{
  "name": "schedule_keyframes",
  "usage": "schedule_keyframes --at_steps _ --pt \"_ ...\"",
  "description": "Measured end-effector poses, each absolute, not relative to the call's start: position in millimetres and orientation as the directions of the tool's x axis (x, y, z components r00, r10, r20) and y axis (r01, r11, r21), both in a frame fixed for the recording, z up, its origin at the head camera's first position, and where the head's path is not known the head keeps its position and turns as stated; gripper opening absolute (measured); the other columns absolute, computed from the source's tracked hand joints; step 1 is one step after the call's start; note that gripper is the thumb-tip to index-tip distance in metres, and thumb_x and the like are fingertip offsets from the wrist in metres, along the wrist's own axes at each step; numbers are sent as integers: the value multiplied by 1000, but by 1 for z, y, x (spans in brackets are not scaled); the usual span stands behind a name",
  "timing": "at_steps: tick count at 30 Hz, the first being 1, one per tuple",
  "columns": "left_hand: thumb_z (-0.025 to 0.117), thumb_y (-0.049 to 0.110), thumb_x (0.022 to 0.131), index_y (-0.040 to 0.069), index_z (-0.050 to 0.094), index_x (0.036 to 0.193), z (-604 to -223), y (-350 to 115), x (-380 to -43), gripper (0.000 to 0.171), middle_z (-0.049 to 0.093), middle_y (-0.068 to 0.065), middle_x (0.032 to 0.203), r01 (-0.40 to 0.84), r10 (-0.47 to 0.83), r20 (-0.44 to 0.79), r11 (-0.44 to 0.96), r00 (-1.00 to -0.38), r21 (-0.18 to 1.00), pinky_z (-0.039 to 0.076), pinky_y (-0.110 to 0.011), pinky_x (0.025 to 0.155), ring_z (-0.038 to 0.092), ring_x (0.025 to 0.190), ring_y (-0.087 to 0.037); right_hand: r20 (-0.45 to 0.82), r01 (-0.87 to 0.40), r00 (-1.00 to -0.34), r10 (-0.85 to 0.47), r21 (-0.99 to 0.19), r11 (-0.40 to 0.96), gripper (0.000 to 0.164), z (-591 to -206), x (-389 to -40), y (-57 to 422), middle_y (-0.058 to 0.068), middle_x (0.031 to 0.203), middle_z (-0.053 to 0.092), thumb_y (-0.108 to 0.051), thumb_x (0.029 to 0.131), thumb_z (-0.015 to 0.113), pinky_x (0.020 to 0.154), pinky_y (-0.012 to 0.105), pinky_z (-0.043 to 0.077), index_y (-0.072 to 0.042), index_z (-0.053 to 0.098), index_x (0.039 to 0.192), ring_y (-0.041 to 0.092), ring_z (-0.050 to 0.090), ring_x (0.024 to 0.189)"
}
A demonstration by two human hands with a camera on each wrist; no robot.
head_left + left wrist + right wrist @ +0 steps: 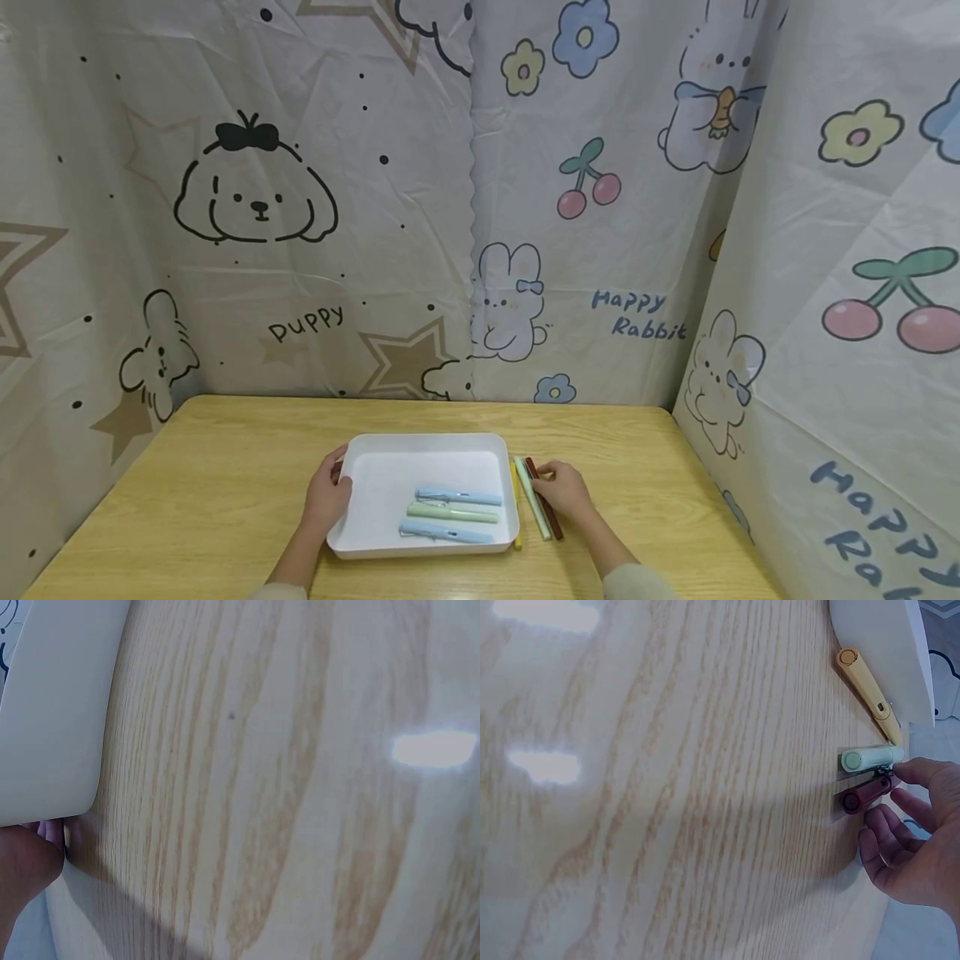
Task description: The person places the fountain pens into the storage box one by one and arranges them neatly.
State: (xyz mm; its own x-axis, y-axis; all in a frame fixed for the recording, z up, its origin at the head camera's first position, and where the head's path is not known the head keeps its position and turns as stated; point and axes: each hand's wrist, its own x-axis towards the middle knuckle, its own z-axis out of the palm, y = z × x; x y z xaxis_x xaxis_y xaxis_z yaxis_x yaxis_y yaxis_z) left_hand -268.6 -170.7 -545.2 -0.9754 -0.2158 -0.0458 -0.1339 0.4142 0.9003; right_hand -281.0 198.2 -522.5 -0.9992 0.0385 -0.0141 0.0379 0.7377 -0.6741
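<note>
My left hand (pixel 327 493) grips the left side of a white tray (pixel 375 448), thumb at the rim and fingers at the outer wall. In the left wrist view only part of that hand (pixel 28 859) shows under the tray corner. Two light blue pens (pixel 457 497) and a light green pen (pixel 453 513) lie in the tray. Right of it my right hand (pixel 566 490) pinches the far end of a dark red pen (pixel 864 795) between thumb and finger. Against that pen lies another light green pen (pixel 866 758). A yellow pen (pixel 866 686) lies by the tray wall.
The wooden table (pixel 225 475) extends on both sides of the tray. Printed curtains (pixel 420 250) hang along its back and sides. Light glares off the tabletop in both wrist views.
</note>
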Motion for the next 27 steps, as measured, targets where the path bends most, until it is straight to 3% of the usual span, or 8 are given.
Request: schedule_keyframes --at_steps 13,20,27 --pt "36 -1 90 2 29 144 -546 -170 -269 55 44 -30 133 -131 -220 -43 406 -975 904 44 -50 96 48 117 -39 -19 59 -998 63 -670 740 27 -528 -282 202 13 92 68 -19 81 67 63 30 51 2 67 98 18 60 77" --pt "35 -2 90 1 29 144 -546 -168 -269 55 43 -30 134 -132 -222 -43 405 -974 905 43 -52 98 46 119 -40 43 18 -997 58 -629 777 25 -529 -282 205 14 92 69 -16 77 66 69 35 50 1 69 95 19 58 78" --pt "36 -1 91 2 28 144 -546 -169 -268 54 42 -30 135 -132 -214 -45 413 -976 901 43 -52 98 46 120 -41 33 15 -998 48 -642 767 27 -529 -280 203 7 79 65 -16 79 68 56 26 42 4 67 97 14 52 65"
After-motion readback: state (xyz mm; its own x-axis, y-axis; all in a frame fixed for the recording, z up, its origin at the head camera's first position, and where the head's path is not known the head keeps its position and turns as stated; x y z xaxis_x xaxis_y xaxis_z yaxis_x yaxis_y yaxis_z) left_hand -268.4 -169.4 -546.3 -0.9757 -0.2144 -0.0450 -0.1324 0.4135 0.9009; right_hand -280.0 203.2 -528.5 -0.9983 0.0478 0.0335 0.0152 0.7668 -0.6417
